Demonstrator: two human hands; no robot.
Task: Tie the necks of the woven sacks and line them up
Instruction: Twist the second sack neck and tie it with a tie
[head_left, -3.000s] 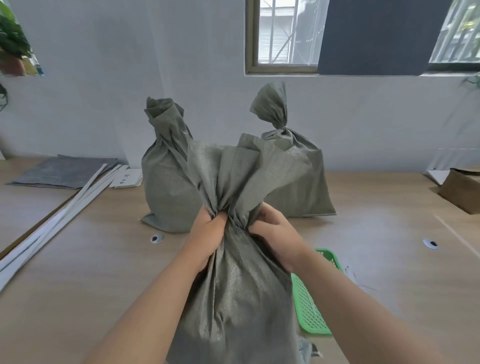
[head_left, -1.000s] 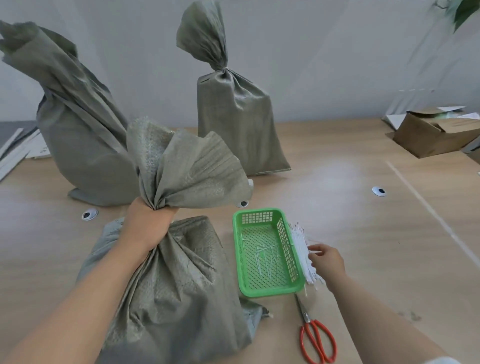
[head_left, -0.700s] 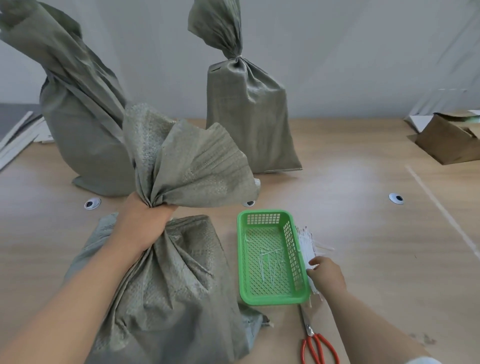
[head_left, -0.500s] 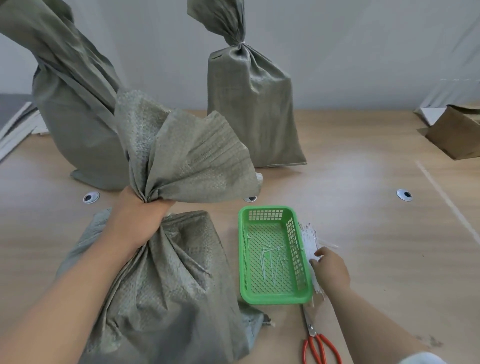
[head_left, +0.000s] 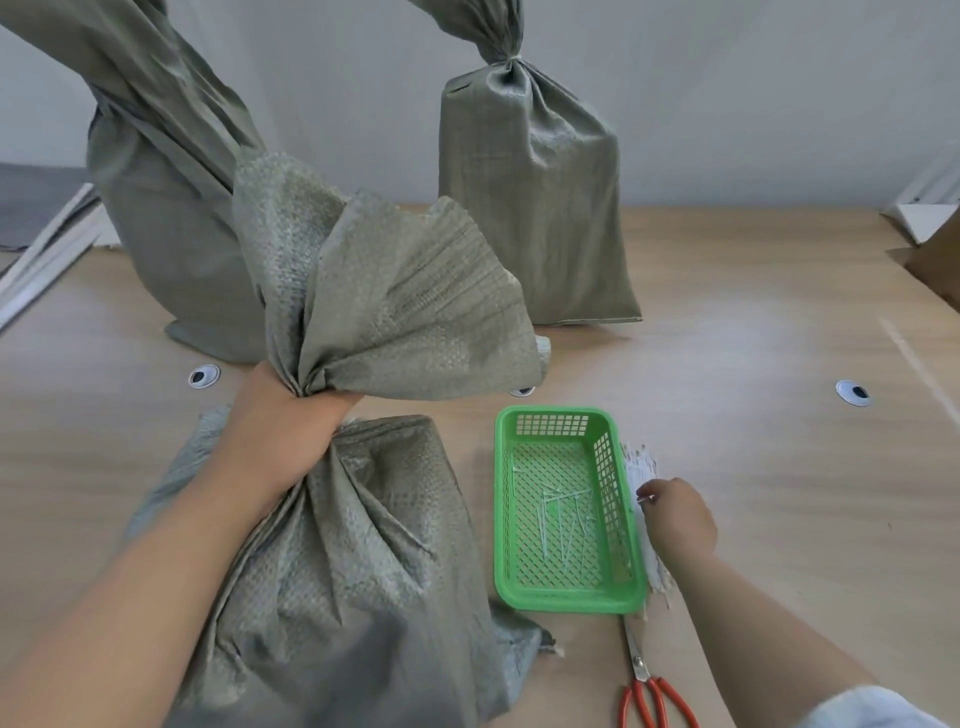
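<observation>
Sack neck (head_left: 303, 375): left hand (head_left: 283, 428) fisted tight around it, hold firm; right hand (head_left: 678, 519) apparently pinching white ties (head_left: 641, 467) beneath it, draw one.

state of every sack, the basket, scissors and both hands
near sack: neck gathered, untied
left hand: grips near sack's neck
right hand: pinches white ties
back right sack: upright, neck cinched
back left sack: upright, neck twisted
green basket: few ties inside
scissors: blades together
</observation>
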